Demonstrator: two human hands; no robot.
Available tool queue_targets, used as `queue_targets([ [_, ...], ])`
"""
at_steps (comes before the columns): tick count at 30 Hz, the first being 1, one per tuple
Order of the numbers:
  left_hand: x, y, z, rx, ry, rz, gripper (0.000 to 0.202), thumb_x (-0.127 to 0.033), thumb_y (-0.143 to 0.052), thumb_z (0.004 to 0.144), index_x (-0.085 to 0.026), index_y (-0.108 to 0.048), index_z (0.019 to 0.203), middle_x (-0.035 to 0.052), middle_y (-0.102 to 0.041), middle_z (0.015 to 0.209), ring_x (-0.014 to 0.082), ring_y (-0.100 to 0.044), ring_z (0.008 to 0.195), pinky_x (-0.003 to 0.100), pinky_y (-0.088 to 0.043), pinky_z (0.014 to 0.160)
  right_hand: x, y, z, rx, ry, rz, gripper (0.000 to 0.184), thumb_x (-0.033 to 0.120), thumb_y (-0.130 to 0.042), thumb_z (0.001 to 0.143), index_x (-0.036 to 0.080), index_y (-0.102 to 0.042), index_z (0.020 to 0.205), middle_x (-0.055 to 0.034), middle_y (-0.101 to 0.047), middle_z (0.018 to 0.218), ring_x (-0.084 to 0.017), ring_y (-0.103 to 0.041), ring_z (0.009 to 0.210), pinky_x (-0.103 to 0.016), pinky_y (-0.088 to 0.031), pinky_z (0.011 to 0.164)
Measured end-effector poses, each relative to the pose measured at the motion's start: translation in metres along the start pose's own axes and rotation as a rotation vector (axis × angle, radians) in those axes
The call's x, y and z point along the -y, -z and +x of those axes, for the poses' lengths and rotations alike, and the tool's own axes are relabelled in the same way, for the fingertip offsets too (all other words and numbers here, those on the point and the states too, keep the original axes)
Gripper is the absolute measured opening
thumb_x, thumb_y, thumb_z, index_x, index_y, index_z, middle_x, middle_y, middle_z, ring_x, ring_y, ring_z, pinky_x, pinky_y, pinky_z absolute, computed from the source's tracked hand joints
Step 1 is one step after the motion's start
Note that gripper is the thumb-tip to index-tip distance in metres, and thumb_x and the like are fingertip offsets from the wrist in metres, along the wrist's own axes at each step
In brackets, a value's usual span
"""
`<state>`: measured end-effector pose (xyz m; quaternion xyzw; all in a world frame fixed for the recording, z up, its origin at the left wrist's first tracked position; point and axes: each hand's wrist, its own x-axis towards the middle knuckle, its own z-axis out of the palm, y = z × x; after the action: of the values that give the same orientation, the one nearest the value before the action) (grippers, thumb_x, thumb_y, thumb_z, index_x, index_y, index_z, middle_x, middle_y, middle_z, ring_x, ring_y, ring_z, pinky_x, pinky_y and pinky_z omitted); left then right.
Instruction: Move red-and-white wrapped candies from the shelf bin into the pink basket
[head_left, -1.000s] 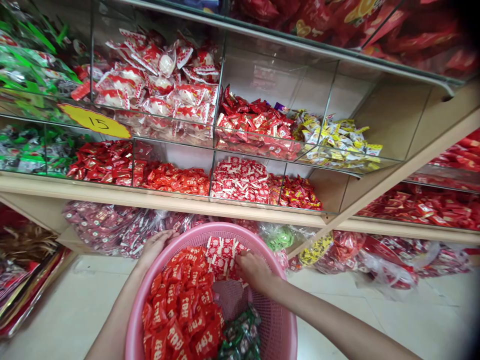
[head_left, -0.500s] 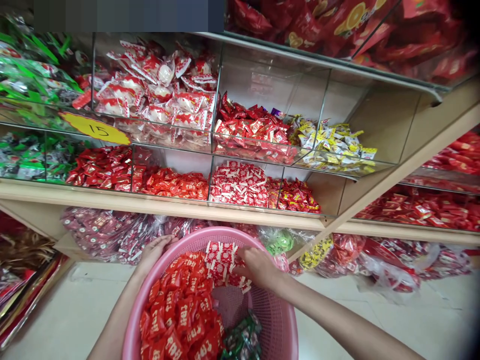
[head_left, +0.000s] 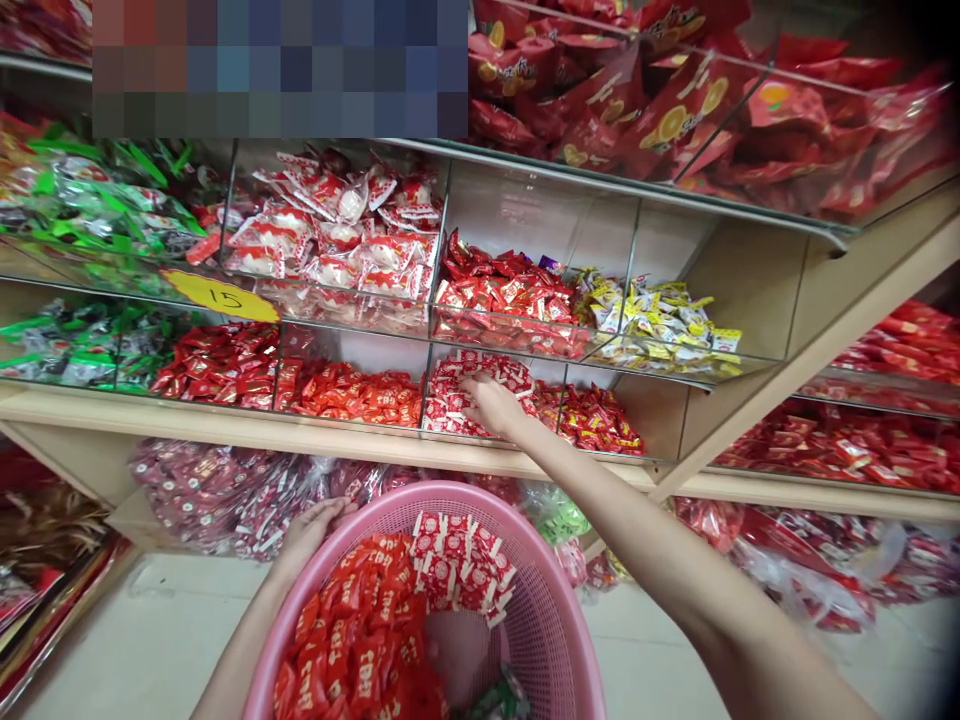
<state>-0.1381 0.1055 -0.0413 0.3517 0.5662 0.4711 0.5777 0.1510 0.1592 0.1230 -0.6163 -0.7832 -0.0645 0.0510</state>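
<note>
Head view: the right hand [head_left: 491,405] was up at the lower glass-fronted row, palm down on the red-and-white sweets [head_left: 448,398] in their compartment. That compartment sat between the plain red sweets [head_left: 352,390] on its left and the red-and-yellow sweets [head_left: 596,415] on its right. The fingers lay loosely spread over the heap, and whether any sweet was caught under them could not be told. Down low, the left hand [head_left: 307,535] was clamped on the far rim of the pink basket [head_left: 559,610], fingers curled over the edge. Inside the basket lay a small red-and-white pile [head_left: 459,572] near the far side, with red packets [head_left: 360,630] beside it on the left. A yellow tag [head_left: 221,297] marked 15 hung on the glass above.
</note>
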Motion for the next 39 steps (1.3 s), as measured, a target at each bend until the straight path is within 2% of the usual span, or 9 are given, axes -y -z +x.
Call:
queue_targets([
  [7,0.001,-0.001,0.002,0.005,0.025,-0.042,0.01,-0.016,-0.057,0.075,-0.016,-0.067,0.076,0.0048,-0.074,0.08,0.0147,-0.069,0.078,0.024,-0.05,0.08,0.01,-0.019,0.017,0.018,-0.014,-0.062,0.027,0.024,-0.051,0.081,0.018,-0.053,0.107,-0.0118,-0.048,0.118,-0.021,-0.053,0.098,-0.028,-0.044,0.074],
  [14,0.003,-0.001,0.002,-0.013,0.022,-0.044,0.009,-0.018,-0.061,0.071,-0.016,-0.068,0.078,0.0053,-0.074,0.08,0.0158,-0.069,0.079,0.026,-0.05,0.082,0.007,-0.025,0.015,-0.093,0.033,0.044,0.02,0.019,-0.055,0.077,0.017,-0.053,0.097,-0.0101,-0.053,0.109,-0.018,-0.053,0.092,-0.025,-0.041,0.068],
  [18,0.001,0.0,0.001,-0.01,-0.008,0.055,0.011,-0.023,-0.061,0.071,-0.017,-0.068,0.078,0.0052,-0.074,0.082,0.0177,-0.068,0.084,0.027,-0.05,0.082,-0.003,-0.012,-0.001,-0.189,0.092,0.238,0.013,0.018,-0.056,0.075,0.017,-0.053,0.088,-0.0041,-0.057,0.087,-0.014,-0.051,0.075,-0.024,-0.037,0.063],
  [23,-0.001,-0.001,0.0,-0.012,-0.087,0.168,0.014,-0.025,-0.061,0.07,-0.017,-0.069,0.077,0.0063,-0.074,0.084,0.0199,-0.067,0.09,0.028,-0.049,0.085,-0.011,0.015,-0.05,-0.327,0.122,0.638,0.023,0.026,-0.056,0.076,0.017,-0.054,0.097,0.0007,-0.055,0.075,-0.011,-0.045,0.063,-0.024,-0.036,0.061],
  [26,-0.002,-0.004,-0.002,-0.021,-0.067,0.152,0.012,-0.021,-0.058,0.071,-0.017,-0.069,0.075,0.006,-0.074,0.082,0.0188,-0.068,0.086,0.027,-0.051,0.081,-0.008,0.007,-0.092,-0.149,-0.003,1.003,0.024,0.035,-0.055,0.077,0.016,-0.056,0.092,0.0013,-0.055,0.07,-0.009,-0.044,0.058,-0.023,-0.036,0.056],
  [29,-0.003,-0.006,-0.003,-0.031,-0.05,0.131,0.011,-0.018,-0.057,0.072,-0.017,-0.068,0.073,0.0053,-0.074,0.079,0.0176,-0.068,0.084,0.026,-0.052,0.078,-0.001,-0.024,-0.132,0.129,-0.101,1.191,0.028,0.039,-0.061,0.072,0.015,-0.055,0.084,0.0016,-0.056,0.068,-0.009,-0.046,0.056,-0.022,-0.037,0.052],
  [31,-0.003,-0.007,-0.003,-0.029,-0.054,0.126,0.011,-0.02,-0.057,0.072,-0.017,-0.068,0.073,0.0051,-0.074,0.078,0.0178,-0.068,0.084,0.026,-0.052,0.078,0.004,-0.048,-0.153,0.201,-0.124,1.117,0.023,0.035,-0.063,0.07,0.015,-0.054,0.078,0.0027,-0.054,0.065,-0.009,-0.046,0.056,-0.021,-0.037,0.052],
  [34,-0.004,-0.007,-0.005,-0.025,-0.05,0.107,0.011,-0.022,-0.058,0.071,-0.017,-0.068,0.075,0.0054,-0.074,0.08,0.0179,-0.068,0.084,0.026,-0.051,0.079,0.012,-0.074,-0.174,0.204,-0.106,0.809,0.011,0.022,-0.06,0.071,0.017,-0.05,0.071,0.0044,-0.051,0.063,-0.009,-0.045,0.058,-0.021,-0.034,0.052],
  [39,-0.006,-0.006,-0.008,-0.022,-0.05,0.11,0.011,-0.023,-0.061,0.069,-0.017,-0.068,0.075,0.0054,-0.074,0.08,0.0185,-0.068,0.084,0.026,-0.051,0.079,0.029,-0.083,-0.184,0.214,0.027,0.326,0.006,0.014,-0.051,0.077,0.019,-0.05,0.082,-0.0023,-0.058,0.084,-0.014,-0.054,0.071,-0.022,-0.036,0.058],
])
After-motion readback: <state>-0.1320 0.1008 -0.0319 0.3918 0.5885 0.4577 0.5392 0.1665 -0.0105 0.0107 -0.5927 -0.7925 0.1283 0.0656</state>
